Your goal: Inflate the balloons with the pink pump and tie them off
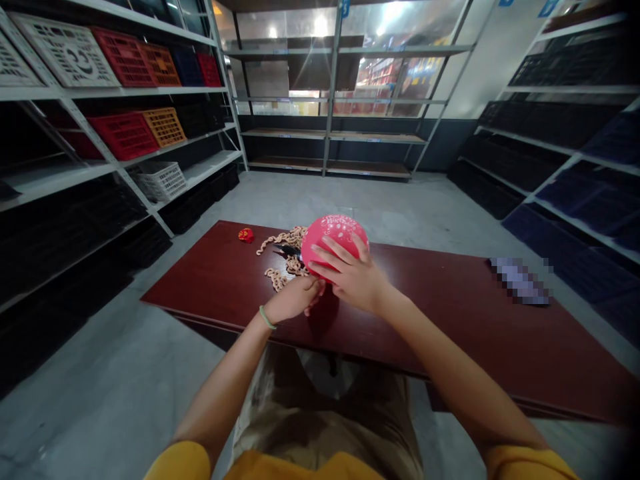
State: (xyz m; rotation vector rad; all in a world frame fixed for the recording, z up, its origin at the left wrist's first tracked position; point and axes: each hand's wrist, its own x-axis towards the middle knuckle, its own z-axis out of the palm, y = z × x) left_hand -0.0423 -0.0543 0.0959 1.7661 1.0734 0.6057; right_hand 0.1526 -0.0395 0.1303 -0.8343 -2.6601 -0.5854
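A pink inflated balloon point(336, 227) with white printed lettering is held just above the table, in front of me. My left hand point(300, 295) is closed at its lower end, around the neck, which the fingers hide. My right hand point(355, 273) lies against the near side of the balloon with its fingers spread over the surface. Behind and left of the balloon, a heap of beige twisted rope or chain pieces point(277, 277) lies on the table. A dark pointed object point(287, 251) lies among them, partly covered by the balloon.
The dark red table point(450, 320) spans the space before me. A small red and yellow item point(245, 235) sits near its far left corner. A blurred-out flat object point(520, 281) lies at the right. Shelves with crates point(123, 135) stand left; more racks point(327, 137) stand behind and right.
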